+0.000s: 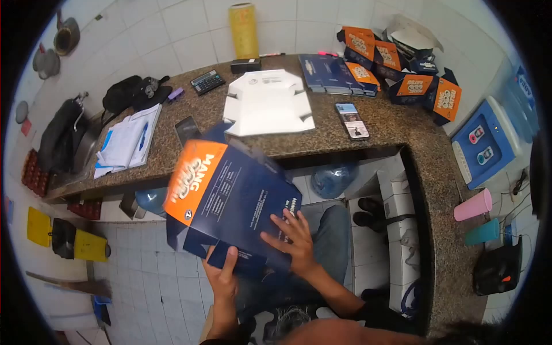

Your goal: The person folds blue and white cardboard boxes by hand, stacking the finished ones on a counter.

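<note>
A navy and orange cardboard box [236,201], partly folded, is held tilted above my lap. My left hand [221,279] pinches its lower edge, with the thumb on the near side and the other fingers partly hidden by the card. Against the box's right side rests my right hand [294,242], its fingers spread over the printed panel. Beyond the box, a flat sheet of white card with cut corners [268,103] lies on the granite counter [322,141].
A phone [351,121], a stack of flat navy cartons [328,73] and several folded boxes [415,86] occupy the counter's right side. A calculator [207,82] and notebook [127,138] lie leftward. A water dispenser [483,142] and pink cup [473,204] stand far right.
</note>
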`<state>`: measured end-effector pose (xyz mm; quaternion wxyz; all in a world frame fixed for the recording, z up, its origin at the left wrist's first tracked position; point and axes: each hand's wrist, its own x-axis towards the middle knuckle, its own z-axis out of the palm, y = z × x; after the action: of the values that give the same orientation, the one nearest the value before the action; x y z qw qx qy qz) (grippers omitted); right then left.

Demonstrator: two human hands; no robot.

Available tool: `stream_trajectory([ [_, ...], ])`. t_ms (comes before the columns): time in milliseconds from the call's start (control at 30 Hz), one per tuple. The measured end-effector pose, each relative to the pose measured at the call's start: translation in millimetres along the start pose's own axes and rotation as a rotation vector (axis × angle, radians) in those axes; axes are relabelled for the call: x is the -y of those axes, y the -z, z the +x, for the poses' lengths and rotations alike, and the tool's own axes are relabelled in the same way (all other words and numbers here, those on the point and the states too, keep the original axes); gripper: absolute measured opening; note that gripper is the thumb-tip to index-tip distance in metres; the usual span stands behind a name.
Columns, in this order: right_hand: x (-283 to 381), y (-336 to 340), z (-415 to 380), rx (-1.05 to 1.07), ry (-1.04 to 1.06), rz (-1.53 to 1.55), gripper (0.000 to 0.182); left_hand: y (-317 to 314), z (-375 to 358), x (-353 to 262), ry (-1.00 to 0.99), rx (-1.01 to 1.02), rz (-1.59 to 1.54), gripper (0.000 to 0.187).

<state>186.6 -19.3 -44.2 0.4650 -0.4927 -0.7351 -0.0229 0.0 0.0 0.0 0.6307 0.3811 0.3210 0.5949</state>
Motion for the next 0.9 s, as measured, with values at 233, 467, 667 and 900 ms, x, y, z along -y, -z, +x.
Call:
stream_trajectory([
  [233,59,-43,-38,0.022,-0.657,0.862,0.036,18,5,24,-0.029,-0.247,-0.18,0.015],
  [467,5,-32,0,0.056,-0.067,0.25,0.049,23,-5,61,0.038,-0.319,0.332,0.018],
  [667,8,-28,-3,0.119,-0.191,0.491,0.051,24,20,54,0.055,-0.174,0.044,0.025],
  [900,6,-52,-14,-0.11,-0.272,0.376,0.046,11,-5,96,-0.037,-0.175,0.194,0.024],
])
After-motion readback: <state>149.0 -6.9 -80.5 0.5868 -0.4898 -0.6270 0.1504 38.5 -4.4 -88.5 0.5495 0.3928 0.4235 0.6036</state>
